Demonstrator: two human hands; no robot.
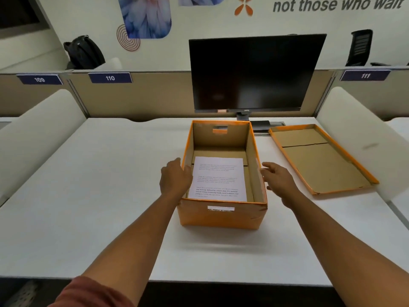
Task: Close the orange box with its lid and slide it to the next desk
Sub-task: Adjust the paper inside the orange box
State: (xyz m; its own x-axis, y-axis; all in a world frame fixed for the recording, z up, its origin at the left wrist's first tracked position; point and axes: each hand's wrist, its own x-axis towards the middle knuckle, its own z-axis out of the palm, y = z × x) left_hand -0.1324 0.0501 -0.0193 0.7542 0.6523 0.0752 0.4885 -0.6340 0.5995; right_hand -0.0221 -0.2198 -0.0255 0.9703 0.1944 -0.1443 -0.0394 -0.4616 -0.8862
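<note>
An open orange box (222,214) sits at the centre of a white desk (88,196), with a printed sheet (218,178) lying inside. The left hand (174,179) rests flat against its left wall; the right hand (280,179) hovers beside its right wall, fingers spread. The lid (321,158) lies upturned at right, before a dark monitor (252,74).

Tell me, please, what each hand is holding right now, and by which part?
Neither grips anything. The left hand rests against the orange box's left wall; the right hand hovers open beside its right wall.
</note>
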